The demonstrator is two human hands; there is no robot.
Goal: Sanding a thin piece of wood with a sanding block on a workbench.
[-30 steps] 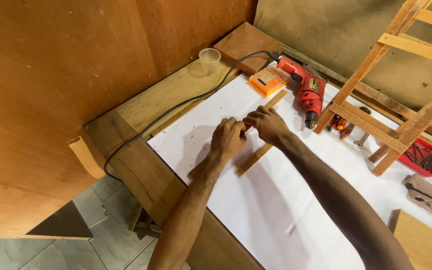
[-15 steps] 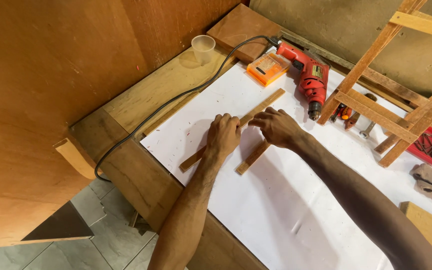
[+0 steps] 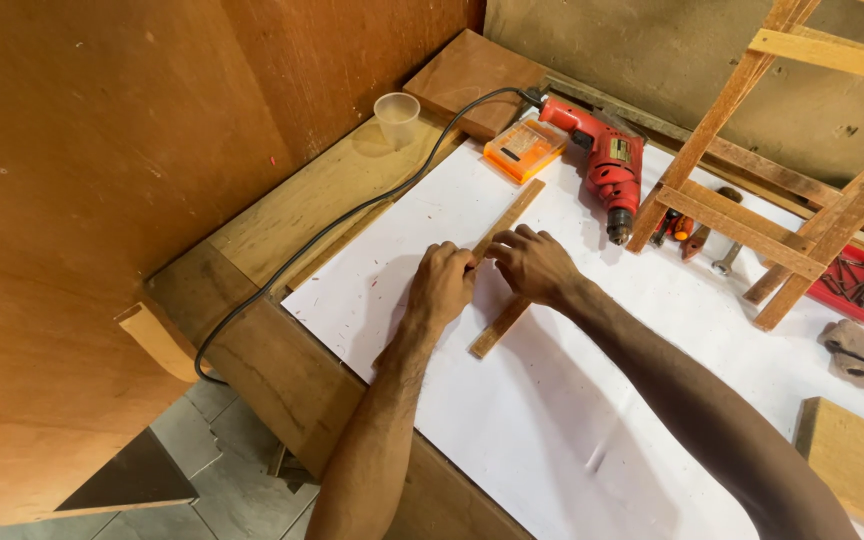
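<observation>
1. Both hands meet over a thin wooden strip (image 3: 508, 220) lying on the white sheet (image 3: 592, 400) that covers the table (image 3: 282, 370)
2. The left hand (image 3: 439, 287) rests on the strip with fingers curled, pinching its near part
3. The right hand (image 3: 534, 265) touches the strip just beside the left, fingertips pressed on it
4. A second strip (image 3: 497, 330) pokes out below the right hand
5. Beyond the hands lie an orange case (image 3: 524, 150) and a red drill (image 3: 607, 165), its cord (image 3: 352, 215) running off past the left hand
6. A plastic cup (image 3: 397, 118) stands farther left of the case
7. A wooden frame (image 3: 752, 190) leans to the right of the drill
</observation>
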